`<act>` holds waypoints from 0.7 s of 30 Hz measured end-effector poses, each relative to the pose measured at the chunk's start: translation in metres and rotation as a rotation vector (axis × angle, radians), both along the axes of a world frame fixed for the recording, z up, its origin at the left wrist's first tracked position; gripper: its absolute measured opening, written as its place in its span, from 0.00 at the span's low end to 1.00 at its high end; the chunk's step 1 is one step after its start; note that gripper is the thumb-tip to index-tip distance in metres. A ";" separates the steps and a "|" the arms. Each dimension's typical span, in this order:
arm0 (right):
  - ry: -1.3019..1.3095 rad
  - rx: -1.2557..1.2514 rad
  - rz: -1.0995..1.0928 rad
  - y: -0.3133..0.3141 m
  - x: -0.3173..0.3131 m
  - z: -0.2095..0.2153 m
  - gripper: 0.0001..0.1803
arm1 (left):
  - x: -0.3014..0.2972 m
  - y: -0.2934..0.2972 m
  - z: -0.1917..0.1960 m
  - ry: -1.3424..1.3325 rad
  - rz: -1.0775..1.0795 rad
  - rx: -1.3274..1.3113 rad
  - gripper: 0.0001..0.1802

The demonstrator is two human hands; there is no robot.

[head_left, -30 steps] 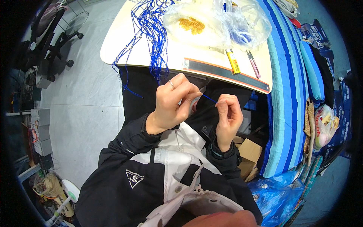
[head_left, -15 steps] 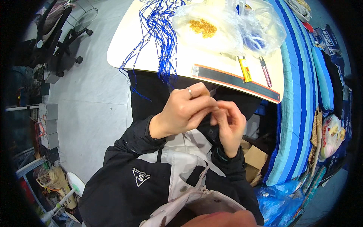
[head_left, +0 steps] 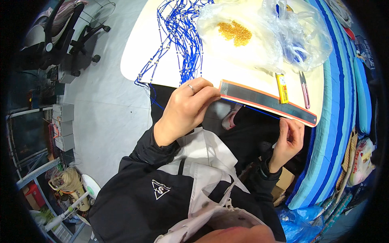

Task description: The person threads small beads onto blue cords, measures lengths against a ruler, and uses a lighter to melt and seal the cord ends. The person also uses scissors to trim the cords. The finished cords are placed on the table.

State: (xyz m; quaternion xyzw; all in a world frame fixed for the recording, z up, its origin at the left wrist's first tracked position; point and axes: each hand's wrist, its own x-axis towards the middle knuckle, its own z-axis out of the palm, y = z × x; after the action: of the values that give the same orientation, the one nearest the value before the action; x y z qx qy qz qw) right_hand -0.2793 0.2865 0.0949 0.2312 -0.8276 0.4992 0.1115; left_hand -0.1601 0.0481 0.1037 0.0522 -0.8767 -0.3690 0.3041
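A thin blue cord (head_left: 262, 111) is stretched between my two hands along the near edge of the table, with a small bead on it. My left hand (head_left: 187, 108), a ring on one finger, pinches the cord's left end beside the end of a dark flat strip (head_left: 253, 94) with orange edges, like a ruler. My right hand (head_left: 288, 139) pinches the cord farther right, just below the strip. Left of the strip, a bundle of blue beaded cords (head_left: 188, 48) lies on the table, some ends hanging over its edge.
On the white table (head_left: 139, 60) lie gold beads (head_left: 237, 32) on clear plastic, a plastic bag (head_left: 308, 36) with blue contents, a yellow lighter (head_left: 282, 88) and small pink-handled snips (head_left: 305, 91). A blue-striped bed cover (head_left: 326, 133) borders the right side. An office chair (head_left: 79, 44) stands at the left.
My hands were close together over my lap. They have moved apart, the right one well to the right, and the blue cord is now taut along the strip. The view has shifted slightly.
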 end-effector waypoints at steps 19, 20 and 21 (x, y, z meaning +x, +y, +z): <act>-0.004 0.096 -0.177 0.006 -0.030 -0.012 0.05 | -0.011 -0.001 0.002 -0.223 0.103 -0.039 0.07; -0.007 0.114 -0.172 0.006 -0.030 -0.011 0.05 | -0.011 -0.001 0.003 -0.230 0.098 -0.045 0.07; -0.017 0.127 -0.173 0.007 -0.031 -0.009 0.05 | -0.011 -0.001 0.003 -0.237 0.094 -0.051 0.07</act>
State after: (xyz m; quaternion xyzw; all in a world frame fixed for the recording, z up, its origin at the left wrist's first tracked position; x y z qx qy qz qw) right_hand -0.3098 0.2932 0.0858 0.1612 -0.8754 0.4362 0.1323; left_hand -0.1714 0.0474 0.1070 0.1286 -0.9122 -0.3232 0.2167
